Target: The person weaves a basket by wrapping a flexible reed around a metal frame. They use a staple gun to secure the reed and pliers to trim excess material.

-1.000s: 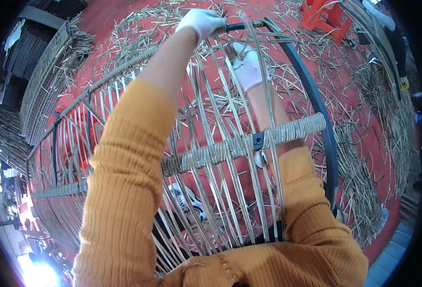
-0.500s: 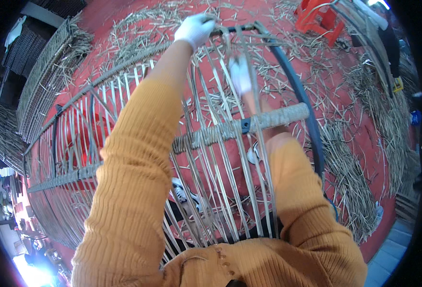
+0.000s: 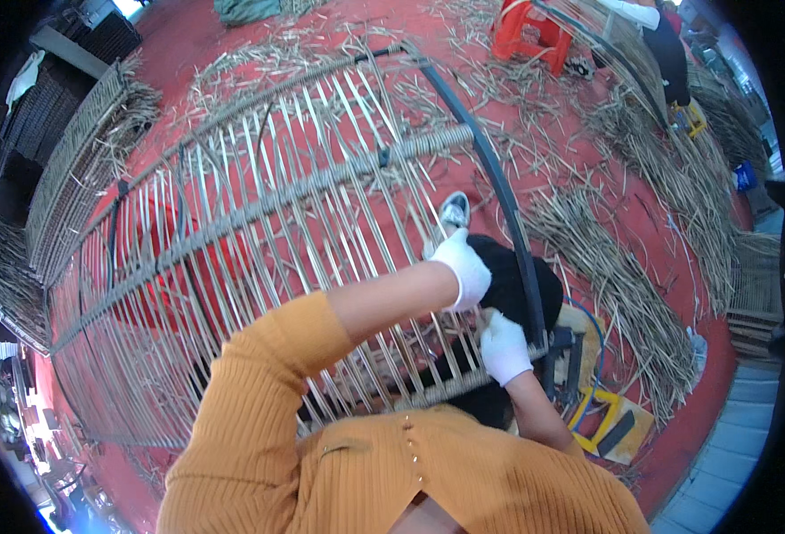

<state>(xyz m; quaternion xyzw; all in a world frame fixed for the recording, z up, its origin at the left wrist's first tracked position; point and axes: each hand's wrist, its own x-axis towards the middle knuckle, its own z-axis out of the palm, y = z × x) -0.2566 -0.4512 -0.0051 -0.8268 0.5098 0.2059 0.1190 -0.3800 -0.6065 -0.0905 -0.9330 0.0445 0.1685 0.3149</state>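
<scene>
A long dark metal frame (image 3: 502, 191) lies across in front of me, strung with many pale reed strands (image 3: 357, 209) and a wrapped crossbar (image 3: 321, 182). My left hand (image 3: 463, 270), in a white glove, is above the strands near the frame's right end, its fingers closed around a reed strand. Just below it, my right hand (image 3: 504, 349), also gloved, is closed at the near right corner, beside the wrapped near rail (image 3: 455, 388). A thin strand seems to run between the two hands; the fingertips are partly hidden.
Loose reed scraps litter the red floor (image 3: 588, 191). A reed bundle (image 3: 619, 303) lies to the right. Near my right forearm is a yellow-and-black tool (image 3: 599, 420) with a blue hose. A red stool (image 3: 532, 40) stands far right, near another person (image 3: 664, 53).
My left hand has come from the frame's far edge to its near right part. My right hand has drawn back from among the strands to the near corner. The view has shifted too.
</scene>
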